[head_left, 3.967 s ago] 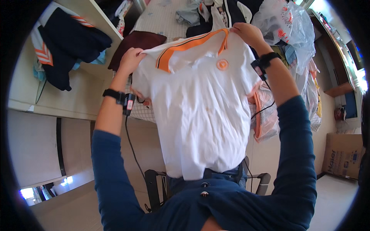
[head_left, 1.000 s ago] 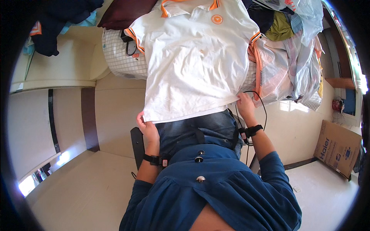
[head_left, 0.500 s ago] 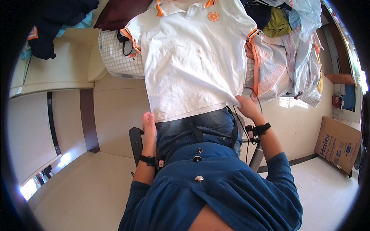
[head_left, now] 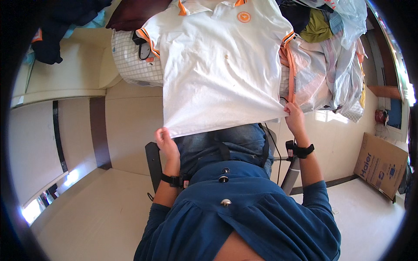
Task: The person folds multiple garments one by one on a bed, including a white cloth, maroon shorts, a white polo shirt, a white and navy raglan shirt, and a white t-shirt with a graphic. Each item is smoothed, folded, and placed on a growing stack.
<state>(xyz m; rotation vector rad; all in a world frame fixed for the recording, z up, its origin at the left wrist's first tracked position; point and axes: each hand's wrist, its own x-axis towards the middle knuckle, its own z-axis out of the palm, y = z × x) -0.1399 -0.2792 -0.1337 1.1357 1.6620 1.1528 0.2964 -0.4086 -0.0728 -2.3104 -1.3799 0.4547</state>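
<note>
A white polo shirt [head_left: 222, 74] with orange and dark trim on its collar and sleeves lies spread out in front of me, its hem over my lap. At the hem's left corner my left hand [head_left: 166, 140] is closed on the cloth. My right hand [head_left: 294, 116] pinches the hem's right corner, a little farther from me. Between both hands the hem is stretched taut, with creases running to each corner. Small brown spots show mid-shirt, and an orange round badge sits on the chest.
Beneath the shirt is a checked cover [head_left: 130, 61]. Clothes and clear plastic bags [head_left: 344, 82] are heaped at the right; a maroon cloth [head_left: 135, 15] lies far left. A chair armrest [head_left: 152, 163] stands by my left forearm. A cardboard box [head_left: 382, 165] is on the floor at right.
My right hand has moved right and a little away from the middle, pulling the hem tight. The left hand has closed on the left corner and shifted slightly left.
</note>
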